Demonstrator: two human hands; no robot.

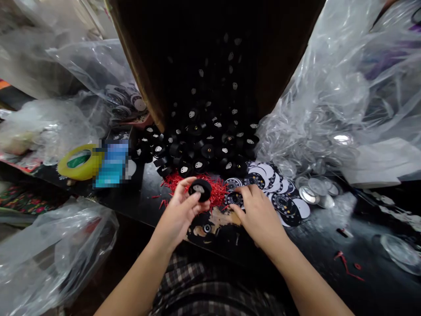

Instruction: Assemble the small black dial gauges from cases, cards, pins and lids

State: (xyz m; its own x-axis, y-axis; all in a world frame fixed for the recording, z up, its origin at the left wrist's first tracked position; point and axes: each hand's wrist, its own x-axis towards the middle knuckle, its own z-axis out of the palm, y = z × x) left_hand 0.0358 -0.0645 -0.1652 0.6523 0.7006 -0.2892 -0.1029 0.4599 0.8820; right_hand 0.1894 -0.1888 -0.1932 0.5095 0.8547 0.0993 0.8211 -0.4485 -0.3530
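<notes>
A round black housing (200, 190) with a pale plate on it is held in my left hand (184, 208), thumb across its face and fingers behind. My right hand (258, 215) is at the left side of the printed black-and-white dials (281, 202); its thumb and index finger close around the edge of one dial (234, 199). A heap of small red pointers (215, 191) lies between and behind the hands. Beyond it are several more black housings (208, 150), piled at the mouth of a dark box.
Clear round covers (309, 193) and plastic bags (296, 127) lie at the right. A roll of yellow tape (80, 162) sits at the left. A large dark box (213, 57) stands behind. Loose red pieces (345, 265) rest at the right front of the table.
</notes>
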